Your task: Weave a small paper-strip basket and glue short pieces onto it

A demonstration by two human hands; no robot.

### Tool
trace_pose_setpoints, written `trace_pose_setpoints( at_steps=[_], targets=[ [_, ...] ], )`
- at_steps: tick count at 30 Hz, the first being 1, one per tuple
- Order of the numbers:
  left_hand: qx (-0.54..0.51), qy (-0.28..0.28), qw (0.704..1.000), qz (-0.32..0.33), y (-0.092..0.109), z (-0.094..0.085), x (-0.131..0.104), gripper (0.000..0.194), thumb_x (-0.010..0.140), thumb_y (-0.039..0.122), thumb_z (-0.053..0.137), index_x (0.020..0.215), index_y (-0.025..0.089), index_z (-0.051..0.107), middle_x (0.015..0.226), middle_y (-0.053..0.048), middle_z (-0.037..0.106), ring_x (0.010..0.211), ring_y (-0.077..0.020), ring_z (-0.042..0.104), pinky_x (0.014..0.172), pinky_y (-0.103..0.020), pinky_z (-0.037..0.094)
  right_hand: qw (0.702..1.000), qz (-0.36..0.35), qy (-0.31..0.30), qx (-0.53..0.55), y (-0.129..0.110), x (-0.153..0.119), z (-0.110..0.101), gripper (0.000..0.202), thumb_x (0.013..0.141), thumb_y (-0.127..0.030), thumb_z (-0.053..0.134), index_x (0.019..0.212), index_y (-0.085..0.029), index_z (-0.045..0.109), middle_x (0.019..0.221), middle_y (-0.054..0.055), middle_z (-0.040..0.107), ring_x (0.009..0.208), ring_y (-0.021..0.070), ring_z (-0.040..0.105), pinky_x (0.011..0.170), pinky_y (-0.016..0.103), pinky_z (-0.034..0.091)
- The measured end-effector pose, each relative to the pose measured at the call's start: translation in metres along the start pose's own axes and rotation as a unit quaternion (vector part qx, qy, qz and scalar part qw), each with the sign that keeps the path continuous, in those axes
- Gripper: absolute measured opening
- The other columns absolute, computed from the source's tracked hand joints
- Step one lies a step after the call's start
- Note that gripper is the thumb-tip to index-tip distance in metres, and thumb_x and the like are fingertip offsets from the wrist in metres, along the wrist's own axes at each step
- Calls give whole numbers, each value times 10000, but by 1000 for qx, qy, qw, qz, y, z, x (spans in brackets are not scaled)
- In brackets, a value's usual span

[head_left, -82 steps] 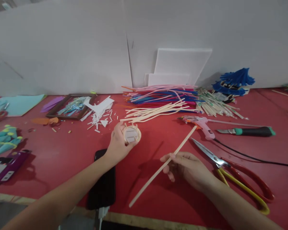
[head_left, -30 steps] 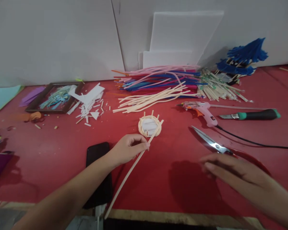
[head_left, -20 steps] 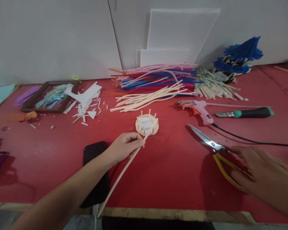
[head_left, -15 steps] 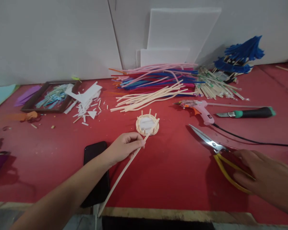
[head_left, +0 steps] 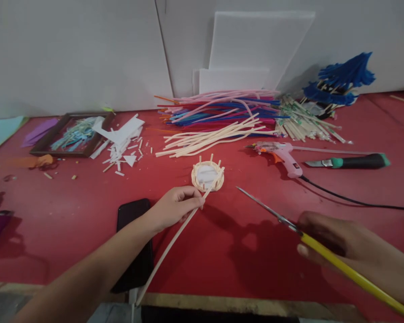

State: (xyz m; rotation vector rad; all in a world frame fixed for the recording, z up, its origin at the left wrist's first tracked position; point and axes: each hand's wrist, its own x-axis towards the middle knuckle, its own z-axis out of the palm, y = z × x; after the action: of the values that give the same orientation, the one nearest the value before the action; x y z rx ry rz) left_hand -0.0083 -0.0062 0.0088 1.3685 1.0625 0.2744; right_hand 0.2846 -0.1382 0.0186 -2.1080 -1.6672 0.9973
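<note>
Pale strip (head_left: 173, 244): likely light, flexible, best pinched mid-length; upper end over small woven ring (head_left: 194, 180), lower end at table edge (head_left: 239, 303); left hand (head_left: 175, 208): thumb and fingers clamped on strip; right hand (head_left: 346, 244): fingers closed on scissors (head_left: 330, 257), probably heavy, stiff; red tabletop (head_left: 230, 197) between blades and ring; phone (head_left: 133, 210) below left forearm (head_left: 97, 264)

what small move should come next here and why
I'd bring the scissors left toward the cream stem: the left hand pinches it just below the round base, the right hand has the scissors raised, and their tip is still short of the stem.
</note>
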Motion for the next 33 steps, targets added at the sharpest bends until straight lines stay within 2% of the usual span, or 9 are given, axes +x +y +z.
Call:
trace_pose_setpoints(
  at_steps=[2, 5, 7, 10, 15, 19, 24, 30, 33],
  targets=[
    [3, -3, 1000, 2, 1, 0, 0, 243, 752, 423, 618, 667, 208, 547, 458, 103, 379, 403, -56, 328, 404, -178, 279, 995, 2, -87, 57, -7, -2, 1, 593, 682, -839, 580, 604, -253, 526, 606, 4, 480, 527, 148, 438, 460, 292, 397],
    [13, -7, 1000, 6, 2, -1, 0, 241, 762, 423, 615, 673, 208, 549, 461, 105, 389, 396, -53, 333, 399, -178, 281, 982, 2, -131, 134, -7, 2, 7, 610, 762, -855, 502, 647, -257, 491, 580, -43, 376, 463, 108, 365, 411, 258, 343],
    [20, -10, 1000, 8, 2, -1, 1, 242, 766, 426, 611, 677, 211, 546, 463, 105, 394, 394, -55, 332, 396, -180, 284, 971, 24, -163, 174, -5, 8, 12, 616, 733, -871, 538, 674, -262, 478, 542, -71, 338, 405, 89, 334, 355, 240, 291],
    [26, -15, 1000, 10, 2, -2, 1, 241, 772, 428, 603, 681, 213, 542, 474, 103, 408, 398, -57, 345, 398, -185, 288, 954, 70, -202, 208, -5, 16, 17, 665, 633, -912, 602, 698, -263, 477, 469, -90, 360, 352, 76, 326, 322, 229, 256],
    [33, -19, 999, 10, 2, -2, 0, 242, 772, 429, 603, 683, 211, 549, 491, 99, 418, 415, -59, 355, 412, -188, 290, 951, 74, -213, 213, -9, 22, 19, 712, 609, -966, 545, 697, -264, 459, 387, -91, 391, 308, 68, 321, 309, 223, 236],
    [33, -21, 999, 11, 2, -2, 0, 250, 766, 442, 598, 688, 210, 549, 497, 97, 422, 428, -62, 363, 421, -191, 302, 953, 68, -215, 201, -4, 25, 21, 713, 631, -962, 535, 744, -262, 461, 368, -122, 328, 290, 54, 271, 309, 216, 189],
    [30, -26, 999, 11, 1, -2, 0, 266, 764, 453, 598, 684, 206, 541, 502, 100, 416, 429, -57, 353, 424, -192, 291, 947, 74, -247, 191, -1, 28, 21, 717, 639, -964, 526, 760, -263, 436, 376, -115, 380, 288, 60, 302, 302, 213, 213],
    [25, -25, 999, 15, 0, -2, 0, 267, 770, 458, 603, 696, 209, 543, 508, 104, 403, 429, -57, 353, 429, -195, 302, 948, 70, -243, 195, -3, 28, 20, 672, 684, -916, 559, 752, -261, 427, 373, -106, 396, 295, 59, 322, 321, 214, 204],
    [23, -25, 999, 20, 0, -2, -1, 271, 768, 464, 605, 697, 210, 544, 503, 104, 408, 424, -58, 356, 429, -198, 302, 948, 69, -241, 197, -3, 29, 20, 684, 667, -928, 557, 748, -261, 428, 370, -108, 383, 290, 59, 314, 318, 218, 207]
  ],
)
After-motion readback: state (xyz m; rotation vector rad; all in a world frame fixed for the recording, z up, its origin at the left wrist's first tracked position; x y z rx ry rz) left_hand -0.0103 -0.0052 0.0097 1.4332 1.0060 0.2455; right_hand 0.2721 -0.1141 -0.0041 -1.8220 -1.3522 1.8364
